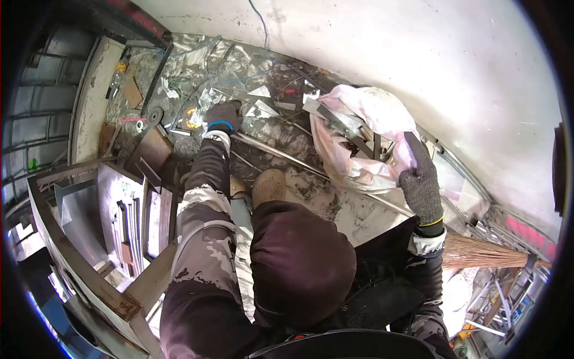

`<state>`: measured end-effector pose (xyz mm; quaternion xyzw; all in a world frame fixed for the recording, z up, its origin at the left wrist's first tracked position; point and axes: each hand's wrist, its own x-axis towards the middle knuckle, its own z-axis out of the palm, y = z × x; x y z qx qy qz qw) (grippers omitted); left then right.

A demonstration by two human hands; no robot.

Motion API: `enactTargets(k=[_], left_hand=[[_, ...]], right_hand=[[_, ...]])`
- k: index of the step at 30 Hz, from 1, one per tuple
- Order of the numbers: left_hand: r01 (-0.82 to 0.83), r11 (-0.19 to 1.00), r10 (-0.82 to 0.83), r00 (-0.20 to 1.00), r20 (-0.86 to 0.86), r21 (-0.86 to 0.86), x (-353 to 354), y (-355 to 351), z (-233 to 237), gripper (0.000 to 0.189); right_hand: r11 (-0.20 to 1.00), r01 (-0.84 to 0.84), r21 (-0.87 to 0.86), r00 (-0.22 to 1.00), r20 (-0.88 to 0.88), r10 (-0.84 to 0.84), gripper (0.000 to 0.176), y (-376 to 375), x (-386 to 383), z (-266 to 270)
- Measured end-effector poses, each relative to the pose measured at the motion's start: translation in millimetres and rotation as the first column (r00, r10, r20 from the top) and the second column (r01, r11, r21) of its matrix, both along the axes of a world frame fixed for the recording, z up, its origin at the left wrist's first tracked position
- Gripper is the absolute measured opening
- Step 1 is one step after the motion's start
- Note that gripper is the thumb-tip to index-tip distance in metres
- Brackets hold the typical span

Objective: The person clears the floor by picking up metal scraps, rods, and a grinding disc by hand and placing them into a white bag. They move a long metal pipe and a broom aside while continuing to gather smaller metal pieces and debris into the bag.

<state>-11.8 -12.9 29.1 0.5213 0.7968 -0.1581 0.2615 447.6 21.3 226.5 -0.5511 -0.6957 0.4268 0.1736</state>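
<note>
My right hand (421,185), in a grey knit glove with a yellow cuff edge, is closed on the rim of a whitish-pink plastic bag (376,102). The bag's mouth gapes, and metal offcuts (344,125) show inside it. Down at the littered floor is my left hand (224,116), in a grey glove with a blue cuff edge. Its fingers are mostly hidden beneath the back of the glove, so any hold cannot be made out. White scraps (261,109) lie to the right of it, and a long metal tube (281,154) runs from near it toward the bag.
A wooden frame (128,305) with metal strips stands at left. A straw broom (484,251) and metal scrap (502,299) lie at right. A pale wall (454,66) rises behind the bag. Near my left arm are a brown board (153,149) and a grey disc (155,115).
</note>
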Motion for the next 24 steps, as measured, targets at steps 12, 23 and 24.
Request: enactTargets(k=[12,23,24], left_hand=[[-0.123,0.992,0.127,0.985,0.120,-0.040,-3,-51,-30,0.036],[0.062,0.987,-0.087,0.981,0.172,0.146,4,-43,-38,0.045],[-0.032,0.982,-0.015,0.969,0.248,0.185,8,-41,-19,0.037]], right_hand=[[1.000,0.008,0.015,0.999,-0.047,-0.008,0.076,-1,1,-7],[0.989,-0.082,0.127,0.996,0.030,0.078,0.072,4,-1,-6],[0.993,-0.052,0.107,0.999,0.009,0.051,0.071,4,0,-10]])
